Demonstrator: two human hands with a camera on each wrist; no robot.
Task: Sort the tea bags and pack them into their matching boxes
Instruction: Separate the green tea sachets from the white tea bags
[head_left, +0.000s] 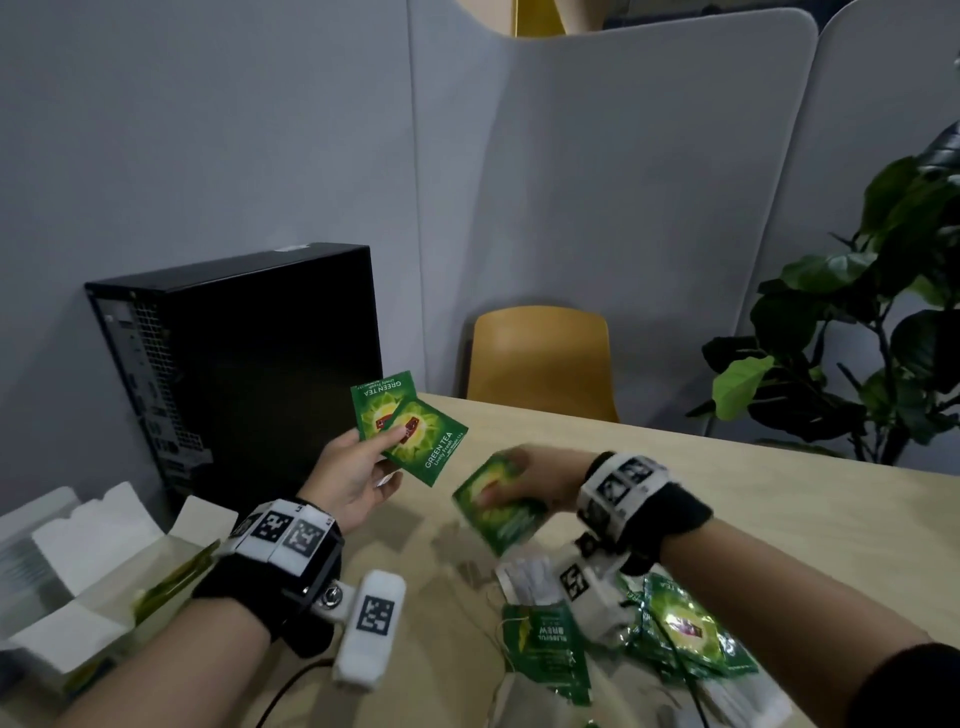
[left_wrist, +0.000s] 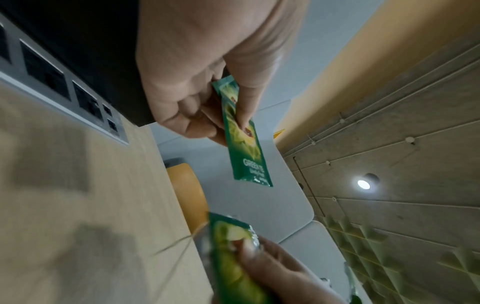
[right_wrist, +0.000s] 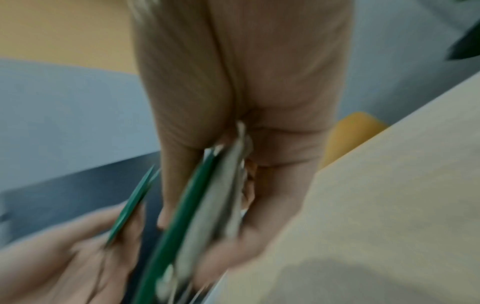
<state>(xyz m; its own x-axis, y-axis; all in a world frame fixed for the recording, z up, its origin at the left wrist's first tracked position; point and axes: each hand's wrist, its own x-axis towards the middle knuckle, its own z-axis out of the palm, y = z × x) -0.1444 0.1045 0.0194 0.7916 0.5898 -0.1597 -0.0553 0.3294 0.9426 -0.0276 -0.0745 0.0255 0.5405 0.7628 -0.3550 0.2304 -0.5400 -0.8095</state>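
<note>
Left hand (head_left: 353, 483) pinches two green tea sachets (head_left: 410, 426), fanned, above the surface's (head_left: 779, 519) far left. Right hand (head_left: 540, 480) clamps a blurred third sachet (head_left: 498, 506) just beside. Risk: loose fan slips during handover; open box (head_left: 104, 566) sits near left.

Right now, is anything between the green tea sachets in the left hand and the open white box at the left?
Nothing visible: the left hand holds two green tea sachets above the table, and the open white cardboard box lies unobstructed.
</note>
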